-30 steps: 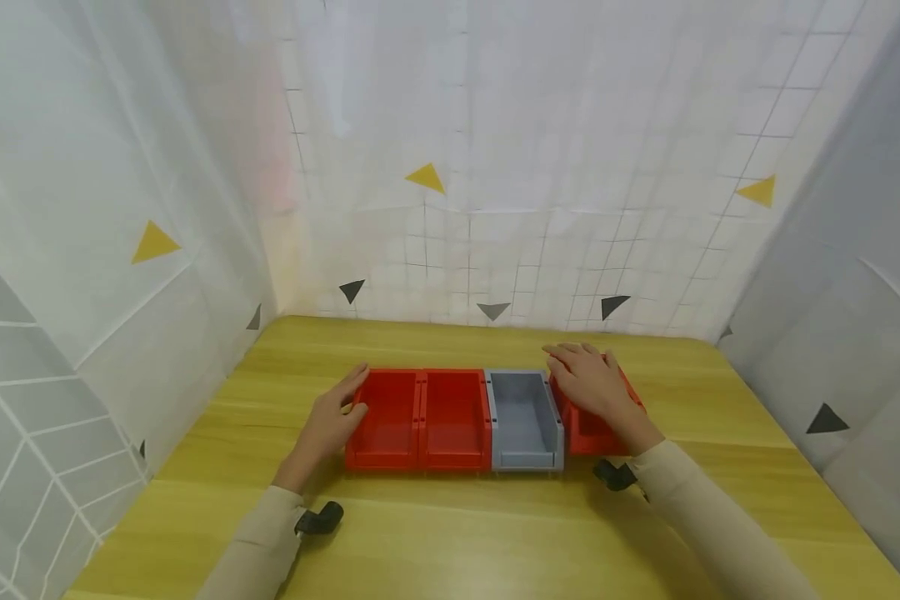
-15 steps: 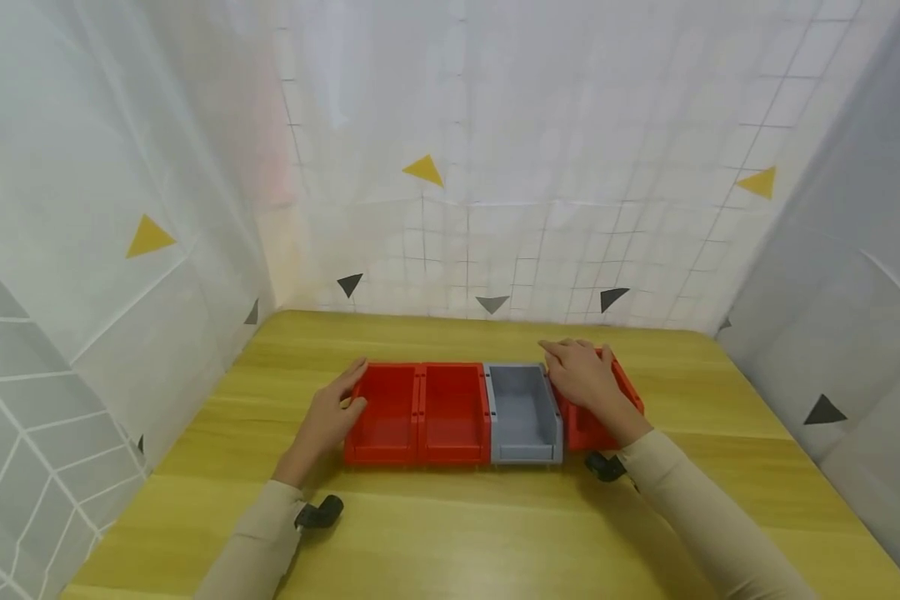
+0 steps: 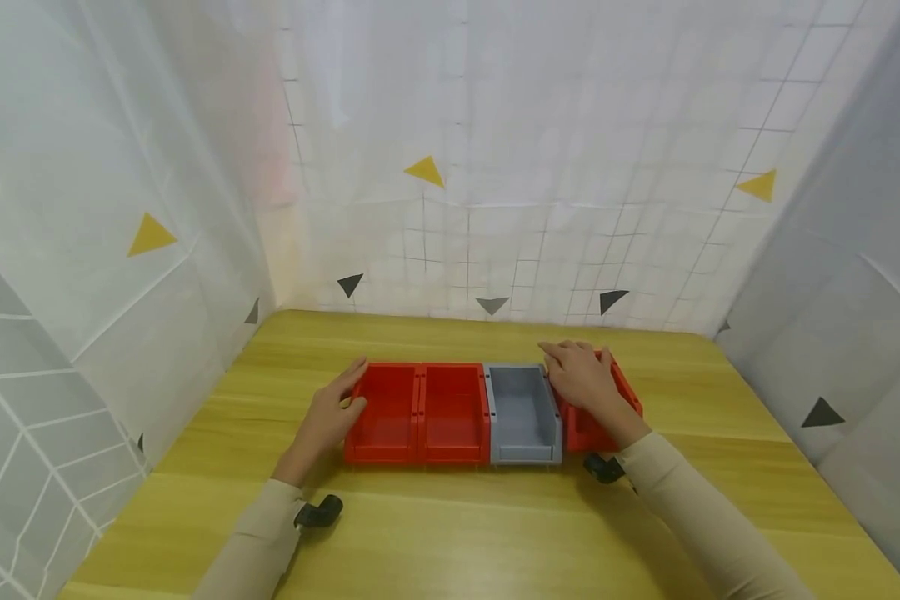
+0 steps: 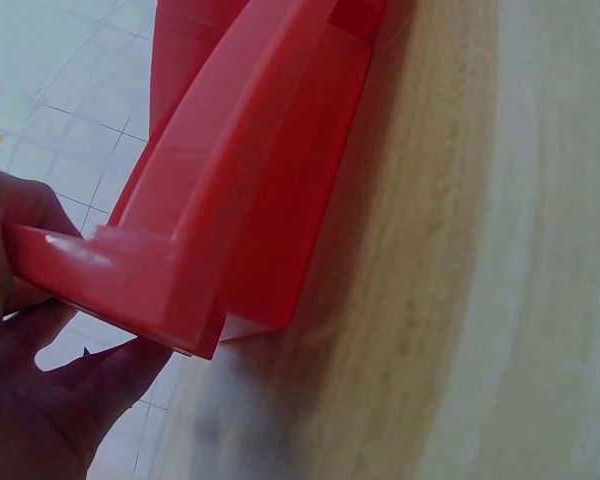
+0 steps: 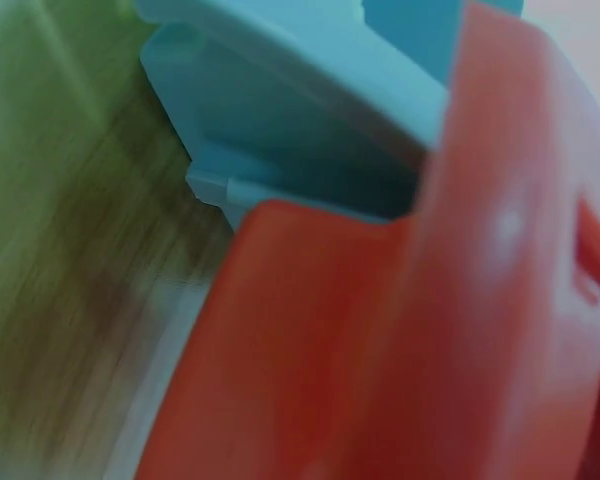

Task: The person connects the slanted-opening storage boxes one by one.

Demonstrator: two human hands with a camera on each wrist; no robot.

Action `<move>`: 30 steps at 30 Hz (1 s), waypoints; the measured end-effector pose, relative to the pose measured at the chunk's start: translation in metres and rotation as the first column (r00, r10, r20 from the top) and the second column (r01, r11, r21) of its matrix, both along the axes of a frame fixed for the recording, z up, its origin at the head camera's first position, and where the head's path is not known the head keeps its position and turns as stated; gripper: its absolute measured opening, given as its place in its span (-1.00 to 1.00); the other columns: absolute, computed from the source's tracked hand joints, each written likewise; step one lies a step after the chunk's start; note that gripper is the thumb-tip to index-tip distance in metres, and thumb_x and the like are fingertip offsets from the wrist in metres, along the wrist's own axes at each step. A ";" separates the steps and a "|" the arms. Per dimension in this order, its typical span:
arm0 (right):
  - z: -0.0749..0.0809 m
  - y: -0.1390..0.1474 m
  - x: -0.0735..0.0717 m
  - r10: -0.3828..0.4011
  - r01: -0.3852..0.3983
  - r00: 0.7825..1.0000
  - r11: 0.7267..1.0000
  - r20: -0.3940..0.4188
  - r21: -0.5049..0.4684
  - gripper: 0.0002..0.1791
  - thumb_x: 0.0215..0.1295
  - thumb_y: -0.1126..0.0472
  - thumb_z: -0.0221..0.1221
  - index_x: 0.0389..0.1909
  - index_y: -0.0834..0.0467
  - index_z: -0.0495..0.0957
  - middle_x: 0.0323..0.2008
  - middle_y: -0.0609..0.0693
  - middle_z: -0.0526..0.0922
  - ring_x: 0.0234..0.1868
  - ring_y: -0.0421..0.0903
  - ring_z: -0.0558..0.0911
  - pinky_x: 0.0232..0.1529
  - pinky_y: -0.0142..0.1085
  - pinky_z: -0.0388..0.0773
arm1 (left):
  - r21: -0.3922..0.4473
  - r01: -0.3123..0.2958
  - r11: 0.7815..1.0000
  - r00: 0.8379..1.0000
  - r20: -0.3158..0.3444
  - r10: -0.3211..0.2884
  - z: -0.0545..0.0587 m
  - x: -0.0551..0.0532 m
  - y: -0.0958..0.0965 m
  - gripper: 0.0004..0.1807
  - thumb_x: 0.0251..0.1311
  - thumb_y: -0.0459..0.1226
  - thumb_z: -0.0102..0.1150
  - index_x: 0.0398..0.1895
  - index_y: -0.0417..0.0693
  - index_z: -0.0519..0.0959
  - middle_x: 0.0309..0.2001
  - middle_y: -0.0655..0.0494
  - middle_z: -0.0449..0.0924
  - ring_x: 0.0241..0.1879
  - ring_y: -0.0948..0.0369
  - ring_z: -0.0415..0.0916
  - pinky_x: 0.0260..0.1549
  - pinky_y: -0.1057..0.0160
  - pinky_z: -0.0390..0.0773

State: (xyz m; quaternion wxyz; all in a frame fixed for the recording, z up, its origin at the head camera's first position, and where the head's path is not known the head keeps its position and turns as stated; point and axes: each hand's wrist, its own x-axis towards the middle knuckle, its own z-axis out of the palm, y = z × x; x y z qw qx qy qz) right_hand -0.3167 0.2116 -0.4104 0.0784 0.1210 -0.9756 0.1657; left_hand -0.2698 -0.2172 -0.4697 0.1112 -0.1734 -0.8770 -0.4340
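A row of open-front storage bins stands on the table in the head view. My left hand (image 3: 322, 425) grips the side wall of the leftmost red bin (image 3: 384, 412), its thumb on the rim's inner side. Beside that bin stand a second red bin (image 3: 453, 412) and a grey bin (image 3: 523, 408), set side by side. At the row's right end, my right hand (image 3: 585, 379) holds the left side of another red bin (image 3: 588, 429), angled against the grey one. In the right wrist view that red bin (image 5: 310, 340) lies close to the grey bin (image 5: 290, 130); the right fingers are mostly hidden.
The wooden table (image 3: 450, 533) carries the bins near its middle. White sheets with grid lines and triangles hang as a wall (image 3: 495, 250) behind the table and at both sides. A small black device (image 3: 320, 511) is strapped at each wrist.
My right hand and its red bin have shifted slightly left toward the grey bin. The left hand keeps its place on the leftmost bin. The head view has tilted a little.
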 end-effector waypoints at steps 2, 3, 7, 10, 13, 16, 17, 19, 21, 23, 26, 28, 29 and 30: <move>-0.001 0.000 0.000 -0.001 0.001 1.000 1.000 -0.003 0.000 -0.45 0.61 0.09 -0.20 0.47 0.09 0.49 0.31 0.26 0.53 0.39 0.39 0.29 0.33 0.54 -0.25 | -0.003 0.004 1.000 1.000 -0.003 -0.004 -0.001 0.000 0.000 -0.34 0.42 -0.40 0.07 0.57 -0.26 0.26 0.59 -0.07 0.14 0.45 -0.13 0.29 0.26 -0.11 0.42; -0.002 0.001 0.000 0.000 0.000 1.000 1.000 -0.005 0.000 -0.45 0.61 0.09 -0.20 0.47 0.08 0.48 0.31 0.26 0.53 0.39 0.39 0.30 0.33 0.54 -0.25 | -0.004 0.005 1.000 1.000 -0.003 -0.005 -0.001 0.000 0.000 -0.34 0.43 -0.40 0.07 0.58 -0.26 0.25 0.60 -0.06 0.14 0.46 -0.12 0.27 0.27 -0.11 0.41; -0.005 0.007 0.001 0.029 -0.029 1.000 1.000 -0.011 -0.008 -0.44 0.64 0.04 -0.20 0.50 0.08 0.44 0.36 0.24 0.50 0.41 0.38 0.29 0.35 0.52 -0.25 | -0.006 0.006 1.000 1.000 0.004 -0.006 -0.004 0.001 0.000 -0.33 0.43 -0.41 0.08 0.58 -0.25 0.25 0.60 -0.01 0.12 0.48 -0.10 0.23 0.28 -0.10 0.40; -0.006 0.018 0.004 0.025 -0.025 1.000 1.000 -0.019 -0.011 -0.43 0.65 -0.01 -0.17 0.52 0.09 0.41 0.42 0.27 0.43 0.41 0.41 0.29 0.35 0.51 -0.17 | -0.003 0.009 1.000 1.000 0.020 -0.009 -0.005 0.003 0.001 -0.33 0.43 -0.41 0.08 0.59 -0.21 0.24 0.61 0.03 0.11 0.50 -0.07 0.20 0.29 -0.08 0.39; -0.006 0.032 0.006 0.001 0.000 1.000 1.000 -0.030 0.018 -0.45 0.61 0.10 -0.09 0.51 0.14 0.40 0.38 0.38 0.42 0.31 0.45 0.40 0.32 0.46 0.11 | -0.005 0.008 1.000 1.000 0.025 -0.008 -0.004 0.004 0.001 -0.33 0.43 -0.40 0.07 0.60 -0.19 0.23 0.61 -0.02 0.11 0.51 -0.06 0.18 0.30 -0.08 0.38; -0.005 0.044 0.005 -0.007 0.008 1.000 0.998 -0.016 0.065 -0.41 0.44 0.31 0.00 0.48 0.16 0.43 0.17 0.44 0.52 -0.01 0.38 0.58 0.02 0.28 0.54 | -0.009 0.005 1.000 1.000 0.021 -0.004 -0.003 0.004 0.002 -0.33 0.44 -0.39 0.07 0.60 -0.19 0.23 0.60 -0.06 0.12 0.51 -0.05 0.17 0.31 -0.08 0.37; -0.004 0.047 0.004 -0.004 0.004 1.000 0.997 -0.004 0.076 -0.37 0.36 0.38 0.03 0.48 0.17 0.43 0.08 0.43 0.54 -0.13 0.32 0.59 -0.13 0.20 0.61 | -0.011 0.004 1.000 1.000 0.019 -0.003 -0.003 0.004 0.002 -0.33 0.43 -0.40 0.07 0.60 -0.20 0.23 0.60 -0.08 0.12 0.51 -0.06 0.17 0.31 -0.09 0.37; -0.004 0.049 0.002 -0.010 0.008 1.000 0.996 0.028 0.091 -0.30 0.24 0.47 0.07 0.47 0.15 0.44 -0.03 0.39 0.54 -0.29 0.22 0.56 -0.33 0.06 0.64 | -0.017 0.005 1.000 1.000 0.016 -0.005 -0.002 0.004 0.002 -0.33 0.43 -0.41 0.07 0.60 -0.22 0.23 0.60 -0.09 0.12 0.52 -0.06 0.16 0.31 -0.09 0.37; -0.005 0.050 0.000 -0.029 0.023 0.998 0.995 0.051 0.099 -0.25 0.20 0.51 0.11 0.47 0.11 0.44 -0.08 0.34 0.52 -0.34 0.16 0.52 -0.43 -0.02 0.61 | -0.014 0.009 1.000 1.000 0.018 -0.009 -0.002 0.003 0.002 -0.33 0.43 -0.41 0.07 0.60 -0.21 0.23 0.60 -0.09 0.12 0.52 -0.06 0.16 0.32 -0.08 0.36; -0.007 0.050 -0.001 -0.050 0.044 0.997 0.994 0.059 0.098 -0.23 0.18 0.55 0.12 0.47 0.09 0.44 -0.09 0.31 0.51 -0.34 0.15 0.52 -0.47 -0.06 0.61 | -0.013 0.010 1.000 1.000 0.019 -0.010 -0.003 0.003 0.002 -0.33 0.43 -0.41 0.07 0.60 -0.22 0.23 0.60 -0.08 0.11 0.52 -0.06 0.16 0.32 -0.08 0.36; -0.010 0.049 -0.001 -0.055 0.051 0.998 0.995 0.043 0.085 -0.24 0.20 0.57 0.11 0.46 0.09 0.45 -0.14 0.28 0.49 -0.31 0.14 0.52 -0.47 -0.07 0.62 | -0.002 0.014 1.000 1.000 0.023 -0.014 -0.003 0.003 0.001 -0.33 0.43 -0.40 0.07 0.60 -0.21 0.23 0.61 -0.04 0.10 0.52 -0.05 0.16 0.32 -0.08 0.36; -0.010 0.049 -0.002 -0.051 0.049 0.998 0.996 0.028 0.078 -0.25 0.22 0.57 0.11 0.46 0.09 0.45 -0.16 0.25 0.49 -0.30 0.14 0.52 -0.43 -0.06 0.65 | 0.004 0.011 1.000 1.000 0.024 -0.011 -0.003 0.002 0.001 -0.32 0.43 -0.41 0.07 0.60 -0.20 0.23 0.61 0.02 0.09 0.51 -0.06 0.18 0.31 -0.08 0.37; -0.010 0.049 -0.003 -0.049 0.047 0.999 0.996 0.021 0.074 -0.26 0.24 0.57 0.11 0.46 0.09 0.45 -0.16 0.25 0.49 -0.28 0.14 0.53 -0.39 -0.04 0.66 | 0.009 0.008 1.000 1.000 0.024 -0.009 -0.001 0.002 0.001 -0.32 0.43 -0.41 0.07 0.60 -0.19 0.23 0.61 0.05 0.09 0.51 -0.06 0.19 0.31 -0.08 0.37; -0.010 0.048 -0.004 -0.045 0.044 0.999 0.997 0.015 0.070 -0.27 0.25 0.56 0.11 0.46 0.10 0.44 -0.16 0.25 0.49 -0.27 0.14 0.53 -0.36 -0.02 0.68 | 0.011 0.007 1.000 1.000 0.023 -0.007 0.000 0.002 0.000 -0.32 0.43 -0.41 0.07 0.60 -0.18 0.23 0.61 0.07 0.09 0.50 -0.06 0.20 0.31 -0.08 0.38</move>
